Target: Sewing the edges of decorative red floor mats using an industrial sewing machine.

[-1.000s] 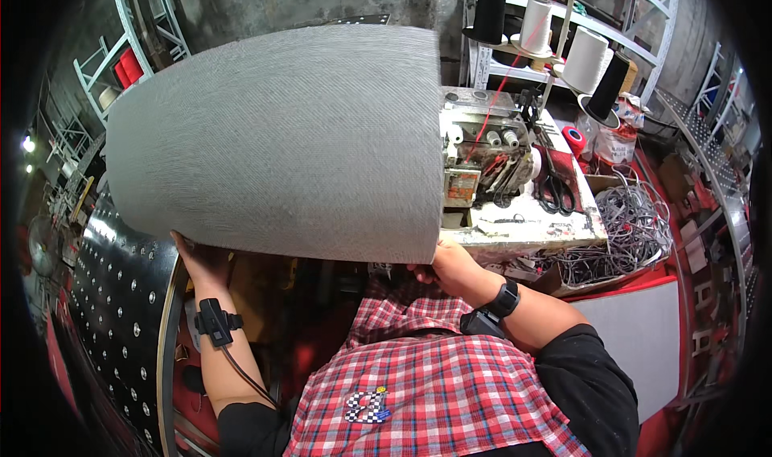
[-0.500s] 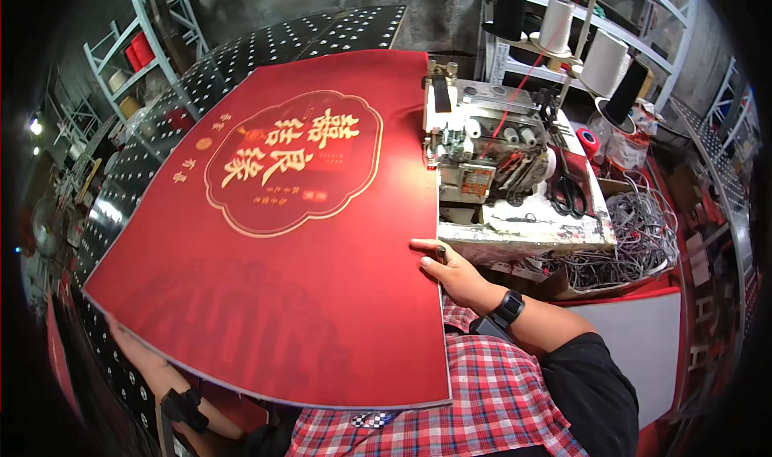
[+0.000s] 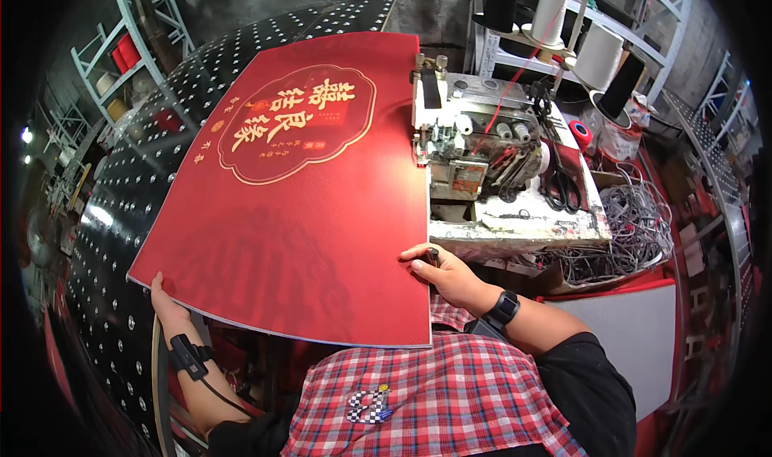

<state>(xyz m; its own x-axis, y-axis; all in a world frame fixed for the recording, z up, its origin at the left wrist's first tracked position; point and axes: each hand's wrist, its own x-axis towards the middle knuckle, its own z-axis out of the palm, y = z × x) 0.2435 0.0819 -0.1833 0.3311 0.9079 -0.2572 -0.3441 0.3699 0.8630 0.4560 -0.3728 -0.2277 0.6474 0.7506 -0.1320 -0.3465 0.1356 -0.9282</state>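
Observation:
A large red mat (image 3: 265, 224) with gold lettering inside a scalloped gold outline lies in front of me. Its right edge runs along an overlock sewing machine (image 3: 474, 131), at the needle and presser area. My right hand (image 3: 446, 278) is closed at that edge, nearer to me than the machine, with thumb and forefinger on the mat's top side. A small dark object (image 3: 433, 257) shows among its fingers, too little of it to name. At the mat's near left corner my left hand (image 3: 167, 302) grips the border, most of its fingers hidden underneath.
Black scissors (image 3: 561, 190) lie on the machine's bed. White and black thread cones (image 3: 599, 57) stand behind it, and a box of grey tangled trimmings (image 3: 631, 224) sits to the right. A black table dotted with metal studs (image 3: 121, 216) extends left and far beyond the mat.
The mat has moved away from me along the machine, its near edge now farther from my body. My left hand has come up into view at the near left corner.

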